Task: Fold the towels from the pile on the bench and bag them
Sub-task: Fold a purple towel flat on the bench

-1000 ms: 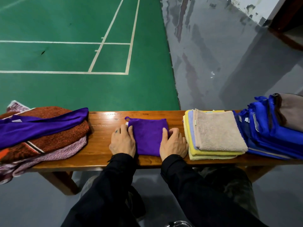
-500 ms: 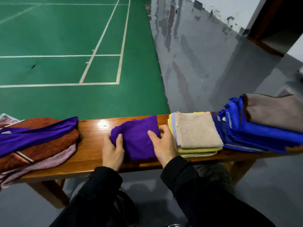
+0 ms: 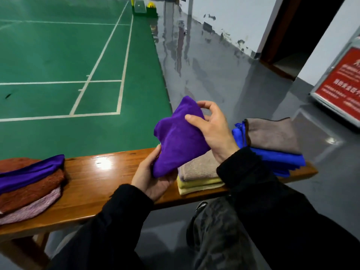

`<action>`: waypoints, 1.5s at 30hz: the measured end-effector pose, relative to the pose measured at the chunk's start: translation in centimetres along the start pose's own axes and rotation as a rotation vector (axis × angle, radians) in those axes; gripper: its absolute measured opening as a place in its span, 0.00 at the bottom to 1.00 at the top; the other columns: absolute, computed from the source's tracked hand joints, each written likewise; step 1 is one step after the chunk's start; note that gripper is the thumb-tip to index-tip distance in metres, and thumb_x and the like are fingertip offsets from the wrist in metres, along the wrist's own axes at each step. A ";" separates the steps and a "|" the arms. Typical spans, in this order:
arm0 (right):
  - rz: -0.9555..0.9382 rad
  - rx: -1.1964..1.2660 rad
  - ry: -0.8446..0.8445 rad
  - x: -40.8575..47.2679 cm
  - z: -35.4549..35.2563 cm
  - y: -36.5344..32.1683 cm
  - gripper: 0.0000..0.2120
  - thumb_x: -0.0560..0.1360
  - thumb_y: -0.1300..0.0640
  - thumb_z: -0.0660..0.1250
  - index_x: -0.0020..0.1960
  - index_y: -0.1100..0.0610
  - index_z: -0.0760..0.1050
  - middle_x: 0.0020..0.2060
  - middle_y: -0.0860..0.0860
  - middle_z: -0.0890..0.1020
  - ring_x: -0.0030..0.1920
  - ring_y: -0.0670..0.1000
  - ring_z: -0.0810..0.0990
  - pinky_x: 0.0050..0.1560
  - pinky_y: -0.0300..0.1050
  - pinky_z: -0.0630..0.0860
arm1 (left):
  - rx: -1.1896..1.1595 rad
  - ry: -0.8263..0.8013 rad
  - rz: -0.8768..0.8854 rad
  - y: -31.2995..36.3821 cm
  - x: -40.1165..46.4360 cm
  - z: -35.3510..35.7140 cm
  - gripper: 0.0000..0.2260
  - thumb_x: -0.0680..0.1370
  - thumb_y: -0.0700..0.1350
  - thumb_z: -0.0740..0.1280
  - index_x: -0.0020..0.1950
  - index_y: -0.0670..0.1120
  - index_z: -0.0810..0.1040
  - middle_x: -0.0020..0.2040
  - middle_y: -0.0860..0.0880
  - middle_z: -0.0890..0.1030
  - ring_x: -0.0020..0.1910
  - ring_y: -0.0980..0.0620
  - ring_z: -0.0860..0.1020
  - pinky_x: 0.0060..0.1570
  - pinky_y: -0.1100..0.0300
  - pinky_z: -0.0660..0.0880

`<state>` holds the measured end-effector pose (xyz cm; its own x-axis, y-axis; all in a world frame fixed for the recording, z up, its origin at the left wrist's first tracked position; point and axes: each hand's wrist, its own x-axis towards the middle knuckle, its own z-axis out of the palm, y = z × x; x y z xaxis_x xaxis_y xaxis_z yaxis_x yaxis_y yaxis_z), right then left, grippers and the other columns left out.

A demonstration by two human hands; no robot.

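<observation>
I've got the folded purple towel (image 3: pixel 179 141) up in the air above the wooden bench (image 3: pixel 93 172), held between both hands. My left hand (image 3: pixel 153 176) is underneath at the towel's lower corner, palm turned up, thumb pressed against the near side of the cloth and the fingers curled round behind it. My right hand (image 3: pixel 210 129) grips the upper right edge, thumb lying across the front of the fabric and the fingers wrapped over the top; the index finger arches above the fold. The towel hangs tilted, its top corner pointing up toward the green court floor (image 3: pixel 78 55), its lower part hovering just over the folded stack. That stack sits on the bench right below my hands: a beige towel (image 3: pixel 196 168) on top, yellow towels (image 3: pixel 196 185) beneath it, edges lined up neatly. Farther right on the bench lies a blue bundle (image 3: pixel 276 162) with a grey-brown cloth (image 3: pixel 272 135) resting on top of it; I cannot tell whether the blue thing is a bag or more towels. Over on the left end of the bench is the unfolded pile: a purple cloth (image 3: pixel 31 172) draped across a rust-brown towel (image 3: pixel 33 190), with a pale pinkish one (image 3: pixel 33 207) below. My black sleeves (image 3: pixel 272 201) fill the foreground, and a red sign (image 3: pixel 341 84) leans by the wall on the right.
</observation>
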<state>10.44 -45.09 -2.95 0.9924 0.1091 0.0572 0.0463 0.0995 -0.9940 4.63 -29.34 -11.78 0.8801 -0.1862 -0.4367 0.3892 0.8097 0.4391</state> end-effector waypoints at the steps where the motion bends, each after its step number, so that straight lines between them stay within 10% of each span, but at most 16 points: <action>1: -0.010 -0.008 0.031 0.3 -0.9 -0.5 0.18 0.75 0.62 0.74 0.60 0.50 0.72 0.48 0.59 0.86 0.43 0.54 0.85 0.45 0.50 0.83 | -0.007 -0.006 0.083 0.3 0.6 1.0 0.12 0.78 0.44 0.67 0.61 0.43 0.77 0.48 0.43 0.85 0.40 0.50 0.85 0.35 0.58 0.81; 6: -0.003 -0.154 0.271 2.3 -5.8 0.6 0.22 0.75 0.57 0.74 0.66 0.48 0.71 0.50 0.56 0.83 0.41 0.47 0.82 0.41 0.42 0.79 | 0.378 0.008 0.426 0.5 4.3 4.1 0.16 0.80 0.33 0.65 0.63 0.50 0.78 0.56 0.42 0.84 0.50 0.49 0.82 0.50 0.56 0.81; 10: 0.144 -0.505 0.343 2.6 -8.3 5.3 0.30 0.71 0.50 0.73 0.70 0.53 0.67 0.60 0.60 0.78 0.57 0.57 0.80 0.61 0.53 0.77 | 1.034 0.145 0.570 -1.2 7.6 2.8 0.07 0.78 0.38 0.69 0.54 0.47 0.82 0.53 0.45 0.83 0.55 0.49 0.79 0.62 0.52 0.75; 16: 0.100 -1.193 0.221 -0.5 -7.8 9.8 0.30 0.77 0.47 0.65 0.76 0.51 0.61 0.76 0.54 0.61 0.72 0.59 0.68 0.68 0.55 0.70 | 1.578 0.160 0.546 -4.2 8.6 0.2 0.24 0.76 0.45 0.72 0.71 0.45 0.72 0.65 0.41 0.70 0.66 0.45 0.72 0.66 0.65 0.62; 21: -0.174 -1.437 -0.159 0.3 -7.4 12.7 0.28 0.82 0.47 0.57 0.81 0.51 0.57 0.80 0.55 0.58 0.79 0.57 0.56 0.77 0.57 0.58 | 2.070 0.306 0.798 -4.6 9.2 -0.4 0.38 0.73 0.52 0.64 0.81 0.49 0.54 0.80 0.36 0.44 0.79 0.39 0.47 0.75 0.45 0.54; 25: -0.046 -1.571 -0.245 -1.0 -8.7 14.9 0.30 0.84 0.44 0.51 0.82 0.48 0.43 0.82 0.54 0.48 0.81 0.55 0.48 0.79 0.55 0.50 | 2.385 0.059 0.721 -5.0 10.0 -0.5 0.39 0.71 0.55 0.56 0.82 0.49 0.50 0.82 0.45 0.46 0.80 0.43 0.41 0.78 0.42 0.44; 37: 0.096 -1.592 -0.315 1.9 -8.6 14.5 0.31 0.83 0.38 0.45 0.82 0.46 0.42 0.82 0.51 0.45 0.81 0.55 0.41 0.79 0.59 0.42 | 2.267 0.150 0.493 -6.0 11.1 -1.1 0.39 0.73 0.59 0.51 0.81 0.53 0.40 0.81 0.47 0.35 0.79 0.43 0.33 0.76 0.38 0.38; 41: -0.026 -1.549 -0.207 2.5 -8.4 13.4 0.28 0.83 0.41 0.50 0.81 0.47 0.51 0.81 0.54 0.53 0.81 0.56 0.48 0.80 0.58 0.45 | 2.186 0.138 0.932 -5.7 10.2 -0.9 0.31 0.79 0.58 0.46 0.81 0.49 0.54 0.82 0.46 0.52 0.81 0.45 0.47 0.77 0.41 0.48; 45: -0.312 -1.431 -0.146 2.4 -5.8 11.6 0.21 0.80 0.50 0.60 0.71 0.53 0.73 0.75 0.55 0.70 0.78 0.58 0.61 0.78 0.55 0.55 | 1.758 0.172 0.867 -3.7 10.0 -1.2 0.28 0.81 0.57 0.48 0.75 0.44 0.67 0.72 0.42 0.72 0.72 0.42 0.68 0.72 0.50 0.63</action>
<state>14.06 -49.38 -14.90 0.9051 0.3726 0.2048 0.4089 -0.8949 -0.1789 11.69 -33.50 -18.70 0.9606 0.0239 0.2768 -0.1701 -0.7370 0.6541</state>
